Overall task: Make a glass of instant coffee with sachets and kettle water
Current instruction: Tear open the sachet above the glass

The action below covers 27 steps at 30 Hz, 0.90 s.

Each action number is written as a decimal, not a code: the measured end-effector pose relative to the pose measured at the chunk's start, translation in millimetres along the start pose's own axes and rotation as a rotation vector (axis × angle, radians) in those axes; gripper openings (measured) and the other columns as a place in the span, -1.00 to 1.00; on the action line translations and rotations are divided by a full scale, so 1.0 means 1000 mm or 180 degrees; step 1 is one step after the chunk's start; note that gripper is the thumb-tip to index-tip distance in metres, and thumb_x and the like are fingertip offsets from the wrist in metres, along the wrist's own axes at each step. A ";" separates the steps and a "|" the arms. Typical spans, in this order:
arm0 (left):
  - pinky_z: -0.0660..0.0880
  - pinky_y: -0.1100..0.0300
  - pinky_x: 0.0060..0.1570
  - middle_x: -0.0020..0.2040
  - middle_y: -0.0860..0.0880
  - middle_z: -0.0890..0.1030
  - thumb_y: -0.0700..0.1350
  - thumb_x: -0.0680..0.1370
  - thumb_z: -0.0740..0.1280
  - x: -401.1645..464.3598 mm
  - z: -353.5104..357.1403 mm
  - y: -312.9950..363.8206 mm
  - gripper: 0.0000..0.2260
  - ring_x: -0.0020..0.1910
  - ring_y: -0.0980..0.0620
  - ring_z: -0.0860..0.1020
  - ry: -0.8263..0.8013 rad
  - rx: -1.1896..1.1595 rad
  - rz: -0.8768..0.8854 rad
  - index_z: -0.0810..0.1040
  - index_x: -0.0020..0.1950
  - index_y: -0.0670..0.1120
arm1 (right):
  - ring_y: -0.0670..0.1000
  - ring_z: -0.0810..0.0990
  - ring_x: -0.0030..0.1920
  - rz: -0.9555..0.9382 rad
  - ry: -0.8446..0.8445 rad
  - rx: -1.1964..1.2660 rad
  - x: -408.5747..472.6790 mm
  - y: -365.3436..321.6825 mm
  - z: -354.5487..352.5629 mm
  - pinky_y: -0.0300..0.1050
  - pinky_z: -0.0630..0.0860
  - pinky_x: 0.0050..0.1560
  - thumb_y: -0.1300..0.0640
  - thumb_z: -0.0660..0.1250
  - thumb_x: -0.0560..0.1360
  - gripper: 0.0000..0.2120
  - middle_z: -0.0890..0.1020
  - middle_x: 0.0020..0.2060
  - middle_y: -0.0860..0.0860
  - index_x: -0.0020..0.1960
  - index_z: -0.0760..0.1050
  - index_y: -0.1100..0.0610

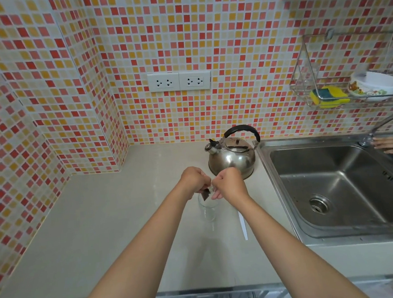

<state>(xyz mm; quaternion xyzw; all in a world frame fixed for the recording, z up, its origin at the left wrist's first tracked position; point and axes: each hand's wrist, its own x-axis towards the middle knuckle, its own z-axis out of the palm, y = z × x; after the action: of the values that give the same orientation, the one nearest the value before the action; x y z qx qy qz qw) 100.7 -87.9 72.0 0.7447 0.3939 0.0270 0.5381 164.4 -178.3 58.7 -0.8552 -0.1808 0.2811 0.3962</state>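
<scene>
Holding a little dark sachet [205, 193] right over the glass [208, 208], pinched between both hands: left hand [194, 179] has one side, right hand [229, 181] the other, fingers curled tight on it. Looks like I'm at the tear-it-open stage, since the glass looks empty as far as I can tell.

Handling-wise, the sachet is thin, floppy and weighs nothing, so I'd guess grabbing right at the top edge with fingertips close together is the way, otherwise it just stretches. Probably a bit slick too. The glass is clear, breakable and easy to knock, sitting on the desk directly under my hands. Kettle [231, 157] is at about 1 o'clock from the glass, just beyond it, shiny steel with a black handle [244, 131] on top; I'd take that handle only, since the body may be hot, and it could be heavy if full.

A white stick-like thing [243, 226], maybe a stirrer, lies at 4 o'clock from the glass.

Can't read any brand or print on the sachet, too small.
</scene>
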 end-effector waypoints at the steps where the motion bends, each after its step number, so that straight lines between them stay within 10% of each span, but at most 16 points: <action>1: 0.59 0.11 -0.08 -0.32 -0.12 0.53 -0.33 0.47 0.34 0.000 -0.001 0.000 -0.81 -0.31 -0.05 0.52 -0.0042 -0.0045 0.0010 0.45 -0.31 -0.15 | -0.04 0.54 -0.57 -0.0045 0.0028 0.0146 0.000 0.001 0.000 -0.23 0.48 -0.39 0.32 0.16 0.49 -0.83 0.57 -0.53 0.12 -0.22 0.47 0.28; 5: 0.53 0.27 -0.29 -0.36 -0.13 0.50 -0.35 0.49 0.30 0.000 -0.006 -0.004 -0.82 -0.40 0.02 0.48 -0.0266 -0.0399 0.0085 0.47 -0.30 -0.18 | 0.11 0.59 -0.49 -0.0147 0.0146 0.0694 0.001 0.005 0.000 -0.04 0.61 -0.20 0.36 0.17 0.43 -0.81 0.58 -0.54 0.18 -0.33 0.47 0.30; 17: 0.52 0.20 -0.22 -0.18 -0.20 0.59 -0.31 0.49 0.29 -0.001 0.007 0.002 -0.75 -0.20 -0.10 0.57 0.0217 0.0346 0.0176 0.37 -0.37 -0.14 | 0.02 0.59 -0.52 -0.0220 0.0037 0.0379 0.004 0.006 0.003 -0.17 0.54 -0.34 0.35 0.19 0.42 -0.81 0.60 -0.53 0.16 -0.32 0.52 0.32; 27: 0.61 0.02 0.02 -0.19 -0.14 0.59 -0.22 0.47 0.32 0.009 0.004 0.005 -0.90 -0.20 -0.08 0.59 0.0149 0.0624 0.0331 0.41 -0.21 -0.15 | -0.03 0.62 -0.52 -0.0548 0.0490 0.0001 0.012 0.009 -0.002 0.09 0.60 -0.28 0.36 0.20 0.38 -0.82 0.57 -0.46 0.22 -0.35 0.51 0.26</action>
<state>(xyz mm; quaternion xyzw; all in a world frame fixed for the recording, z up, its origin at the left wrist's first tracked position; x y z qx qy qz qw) 111.7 -85.9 70.9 0.8123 0.3680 0.0335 0.4513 175.8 -178.3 49.0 -0.8554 -0.2226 0.1796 0.4318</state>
